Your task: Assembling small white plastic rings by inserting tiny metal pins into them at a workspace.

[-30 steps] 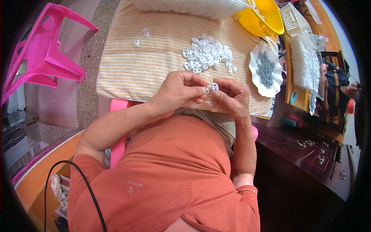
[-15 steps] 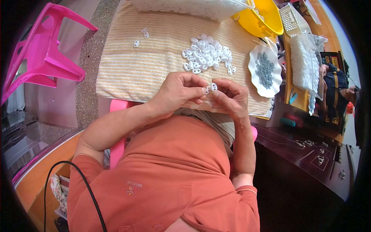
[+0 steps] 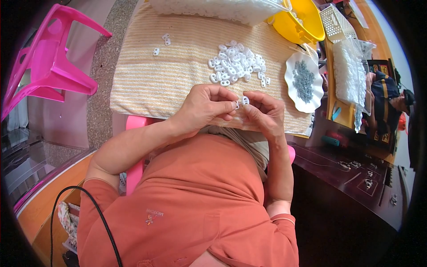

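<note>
Near the table's front edge, my left hand (image 3: 205,106) pinches a small white plastic piece (image 3: 237,105) between thumb and fingertips. Right beside it, my right hand (image 3: 266,109) grips a white oval plastic piece with two holes (image 3: 245,100). The two pieces nearly meet; whether they touch I cannot tell. Just beyond my hands lies a heap of white oval two-holed pieces (image 3: 233,62). A few small rectangular two-holed pieces (image 3: 263,80) lie at the heap's right side. To the right, a white wavy-rimmed plate (image 3: 315,103) holds many small grey parts, possibly springs (image 3: 303,82).
Striped cloth (image 3: 147,84) covers the table. A clear bin (image 3: 249,18) of white parts and a yellow basin (image 3: 307,26) stand at the back. Three small white pieces (image 3: 156,51) lie far left. A pink chair (image 3: 49,71) is left; a person (image 3: 384,95) is at far right.
My hands keep the same pinch on both pieces and have hardly moved. The whole view has shifted very slightly.
</note>
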A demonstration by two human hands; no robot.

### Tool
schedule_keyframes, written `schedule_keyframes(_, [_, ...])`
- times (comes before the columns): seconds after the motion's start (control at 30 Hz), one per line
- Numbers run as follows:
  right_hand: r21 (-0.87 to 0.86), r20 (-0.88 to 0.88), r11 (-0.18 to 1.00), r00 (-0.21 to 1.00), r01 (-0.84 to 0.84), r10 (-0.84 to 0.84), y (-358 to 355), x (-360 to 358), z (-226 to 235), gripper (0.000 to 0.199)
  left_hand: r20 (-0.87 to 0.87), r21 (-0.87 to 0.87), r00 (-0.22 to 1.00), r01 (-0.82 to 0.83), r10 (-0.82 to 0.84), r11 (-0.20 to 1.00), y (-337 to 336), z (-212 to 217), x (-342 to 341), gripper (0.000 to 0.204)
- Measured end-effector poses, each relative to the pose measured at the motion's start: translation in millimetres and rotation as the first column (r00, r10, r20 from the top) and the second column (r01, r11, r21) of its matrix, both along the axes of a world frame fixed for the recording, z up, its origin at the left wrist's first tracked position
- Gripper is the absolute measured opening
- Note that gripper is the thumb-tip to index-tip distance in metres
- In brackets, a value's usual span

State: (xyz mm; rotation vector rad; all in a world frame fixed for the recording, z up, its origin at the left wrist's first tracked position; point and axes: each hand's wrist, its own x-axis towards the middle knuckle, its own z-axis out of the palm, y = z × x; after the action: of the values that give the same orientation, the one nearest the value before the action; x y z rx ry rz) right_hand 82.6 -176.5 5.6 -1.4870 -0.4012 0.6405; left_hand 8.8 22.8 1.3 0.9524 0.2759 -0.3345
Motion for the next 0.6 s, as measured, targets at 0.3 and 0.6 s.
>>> schedule_keyframes(0.3, [-0.002, -0.002, 1.0, 1.0, 0.003, -0.003, -0.1, -0.7, 1.4, 0.027, 0.031, 0.017, 1.0, -0.001, 0.001, 1.0, -0.4, -0.5, 0.3, 0.017])
schedule_keyframes(0.6, [-0.011, -0.007, 1.0, 1.0, 0.012, -0.013, 0.1, -0.9, 1.4, 0.026, 0.007, -0.008, 1.0, 0.004, -0.004, 1.0, 0.0, -0.5, -0.7, 0.017])
